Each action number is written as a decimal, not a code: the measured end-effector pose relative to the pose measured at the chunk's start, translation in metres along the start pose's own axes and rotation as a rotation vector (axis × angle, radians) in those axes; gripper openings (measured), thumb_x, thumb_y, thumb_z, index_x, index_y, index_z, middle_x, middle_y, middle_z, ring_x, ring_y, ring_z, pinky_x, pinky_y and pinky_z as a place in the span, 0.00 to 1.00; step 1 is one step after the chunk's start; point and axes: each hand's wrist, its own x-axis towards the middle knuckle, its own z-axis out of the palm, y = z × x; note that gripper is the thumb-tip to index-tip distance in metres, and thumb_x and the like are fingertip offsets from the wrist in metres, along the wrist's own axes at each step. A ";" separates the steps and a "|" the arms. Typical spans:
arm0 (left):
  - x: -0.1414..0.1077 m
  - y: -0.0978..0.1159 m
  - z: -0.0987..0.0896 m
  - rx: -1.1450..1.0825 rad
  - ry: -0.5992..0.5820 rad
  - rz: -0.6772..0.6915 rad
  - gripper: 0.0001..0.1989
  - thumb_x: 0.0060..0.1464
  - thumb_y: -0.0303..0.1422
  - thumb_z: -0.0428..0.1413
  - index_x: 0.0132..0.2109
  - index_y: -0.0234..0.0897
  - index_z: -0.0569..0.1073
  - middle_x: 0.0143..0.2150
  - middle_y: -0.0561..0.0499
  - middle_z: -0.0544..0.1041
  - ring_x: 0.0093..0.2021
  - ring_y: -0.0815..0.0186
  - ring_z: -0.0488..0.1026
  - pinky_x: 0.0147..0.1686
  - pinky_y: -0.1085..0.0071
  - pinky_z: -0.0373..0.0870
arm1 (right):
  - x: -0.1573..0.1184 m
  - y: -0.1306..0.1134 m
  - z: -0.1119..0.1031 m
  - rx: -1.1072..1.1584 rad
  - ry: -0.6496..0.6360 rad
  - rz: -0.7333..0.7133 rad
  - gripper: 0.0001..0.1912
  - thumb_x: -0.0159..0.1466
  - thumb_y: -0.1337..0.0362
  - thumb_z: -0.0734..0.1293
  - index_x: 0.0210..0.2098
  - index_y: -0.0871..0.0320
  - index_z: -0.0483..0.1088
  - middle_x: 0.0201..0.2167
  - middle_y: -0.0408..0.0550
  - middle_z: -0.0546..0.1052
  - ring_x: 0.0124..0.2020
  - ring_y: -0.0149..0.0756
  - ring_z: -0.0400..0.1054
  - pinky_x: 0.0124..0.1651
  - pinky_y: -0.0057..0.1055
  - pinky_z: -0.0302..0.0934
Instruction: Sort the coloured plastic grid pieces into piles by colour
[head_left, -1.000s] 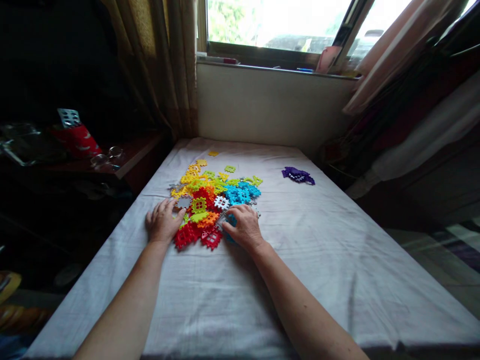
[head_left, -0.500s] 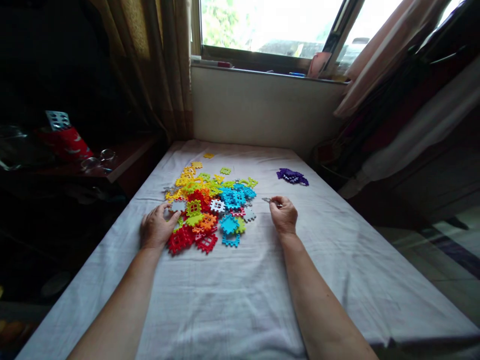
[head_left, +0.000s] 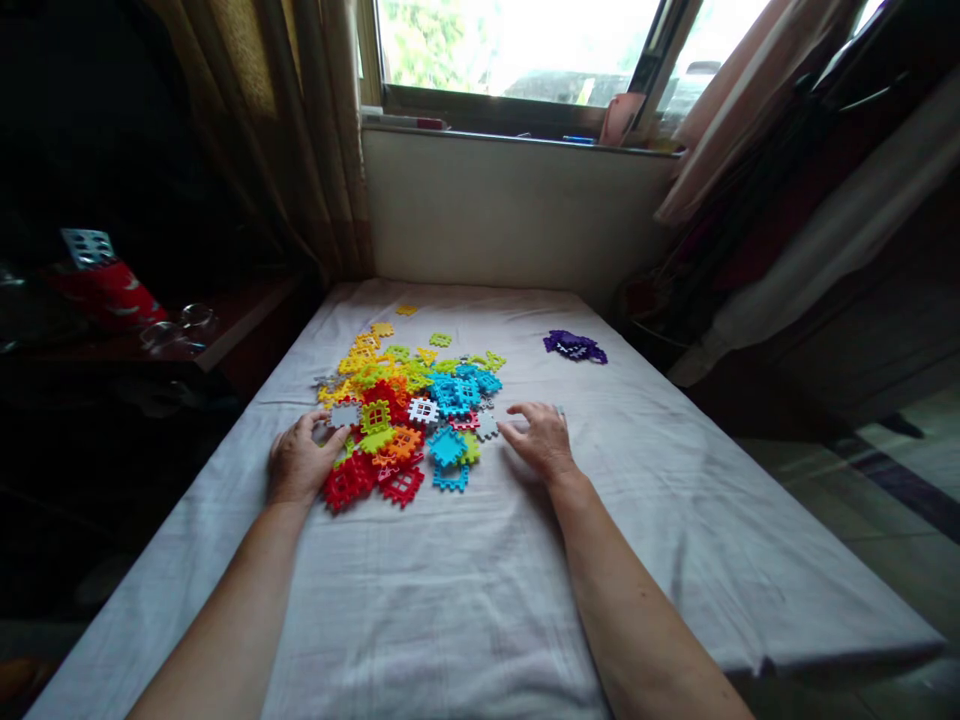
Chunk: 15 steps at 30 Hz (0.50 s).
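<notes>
A heap of colourful plastic interlocking tiles with notched edges (head_left: 386,420) lies on the bed-like surface before me. My left hand (head_left: 304,460) is at its left edge, thumb and fingers closed on a flat grey tile (head_left: 346,414). Beyond the right side of the heap, my right hand (head_left: 538,440) is open, thumb and index finger apart and nothing seen between them. Closest to its fingertips is another grey tile (head_left: 488,424). Around it lie blue tiles (head_left: 448,447) and a white window-shaped tile (head_left: 424,411). Red tiles (head_left: 349,482) are nearest me.
A separate pile of purple tiles (head_left: 575,346) sits at the far right of the white sheet (head_left: 420,600). A dark side table with eyeglasses (head_left: 180,328) and a red container (head_left: 112,295) stands left. Clothes (head_left: 780,270) hang at right, below a window.
My right hand has opened and moved slightly left toward the heap; the grey tile it pinched is no longer seen in it. My left hand stays at the grey tile. The view has shifted slightly.
</notes>
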 end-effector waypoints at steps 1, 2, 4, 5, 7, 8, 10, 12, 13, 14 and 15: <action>0.000 0.000 0.000 -0.007 -0.001 -0.001 0.21 0.49 0.44 0.59 0.48 0.40 0.75 0.46 0.43 0.82 0.49 0.53 0.78 0.52 0.58 0.71 | -0.002 -0.006 0.000 0.000 -0.042 -0.034 0.13 0.59 0.56 0.70 0.42 0.53 0.77 0.46 0.51 0.80 0.51 0.45 0.68 0.54 0.39 0.56; 0.000 0.000 -0.001 -0.013 -0.005 -0.002 0.21 0.49 0.44 0.59 0.48 0.40 0.75 0.46 0.43 0.82 0.49 0.53 0.78 0.52 0.58 0.71 | -0.003 -0.012 0.000 -0.003 -0.081 -0.061 0.14 0.59 0.56 0.70 0.43 0.53 0.77 0.46 0.50 0.80 0.51 0.45 0.68 0.54 0.39 0.56; 0.000 0.001 -0.002 -0.017 -0.020 -0.008 0.21 0.49 0.44 0.59 0.48 0.40 0.75 0.47 0.43 0.82 0.49 0.52 0.78 0.52 0.58 0.71 | -0.006 -0.020 0.000 -0.018 -0.141 -0.094 0.14 0.60 0.55 0.71 0.42 0.53 0.77 0.46 0.50 0.80 0.52 0.44 0.67 0.52 0.37 0.56; 0.000 0.002 -0.003 -0.016 -0.027 -0.015 0.21 0.49 0.44 0.59 0.48 0.40 0.75 0.47 0.42 0.82 0.49 0.52 0.78 0.52 0.58 0.71 | -0.007 -0.023 0.001 -0.027 -0.159 -0.100 0.13 0.60 0.56 0.70 0.42 0.53 0.77 0.46 0.49 0.80 0.52 0.44 0.67 0.51 0.36 0.55; 0.000 0.003 -0.004 -0.012 -0.031 -0.029 0.21 0.49 0.44 0.59 0.49 0.39 0.75 0.46 0.42 0.82 0.49 0.52 0.78 0.52 0.58 0.71 | -0.008 -0.027 0.000 -0.042 -0.180 -0.097 0.11 0.60 0.57 0.70 0.40 0.53 0.77 0.45 0.49 0.80 0.52 0.43 0.67 0.51 0.36 0.55; -0.001 0.003 -0.004 -0.011 -0.030 -0.034 0.21 0.49 0.44 0.59 0.48 0.39 0.75 0.46 0.42 0.82 0.49 0.52 0.78 0.52 0.58 0.71 | -0.008 -0.028 0.000 -0.045 -0.185 -0.091 0.11 0.60 0.57 0.70 0.41 0.53 0.77 0.45 0.49 0.80 0.52 0.43 0.68 0.51 0.36 0.55; -0.001 0.004 -0.004 -0.012 -0.026 -0.037 0.20 0.49 0.43 0.59 0.48 0.40 0.75 0.46 0.43 0.82 0.49 0.53 0.78 0.52 0.58 0.71 | -0.007 -0.025 -0.002 -0.046 -0.178 -0.075 0.12 0.60 0.57 0.70 0.42 0.53 0.77 0.47 0.50 0.79 0.52 0.44 0.68 0.52 0.36 0.55; -0.001 0.004 -0.004 -0.013 -0.022 -0.031 0.20 0.50 0.43 0.59 0.48 0.40 0.75 0.46 0.43 0.82 0.49 0.53 0.78 0.52 0.59 0.72 | -0.005 -0.016 -0.005 -0.050 -0.133 -0.039 0.14 0.60 0.57 0.70 0.44 0.54 0.77 0.48 0.51 0.79 0.52 0.44 0.67 0.53 0.37 0.55; -0.001 0.003 -0.004 -0.011 -0.020 -0.029 0.20 0.50 0.44 0.59 0.48 0.41 0.75 0.46 0.44 0.82 0.49 0.53 0.78 0.52 0.59 0.72 | -0.003 -0.010 -0.006 -0.056 -0.097 -0.007 0.15 0.60 0.57 0.70 0.45 0.54 0.77 0.48 0.51 0.79 0.52 0.45 0.67 0.53 0.38 0.55; -0.001 0.003 -0.004 -0.008 -0.019 -0.028 0.20 0.50 0.44 0.59 0.48 0.41 0.75 0.46 0.44 0.82 0.49 0.53 0.79 0.52 0.58 0.72 | -0.001 -0.002 -0.008 -0.063 -0.056 0.033 0.15 0.60 0.57 0.70 0.45 0.54 0.77 0.48 0.52 0.79 0.52 0.45 0.67 0.53 0.39 0.56; -0.001 0.003 -0.004 -0.005 -0.020 -0.028 0.20 0.50 0.44 0.59 0.49 0.41 0.75 0.46 0.44 0.82 0.49 0.53 0.79 0.52 0.58 0.72 | 0.000 0.007 -0.009 -0.073 -0.012 0.080 0.15 0.59 0.56 0.70 0.44 0.54 0.77 0.47 0.53 0.79 0.51 0.46 0.67 0.53 0.39 0.56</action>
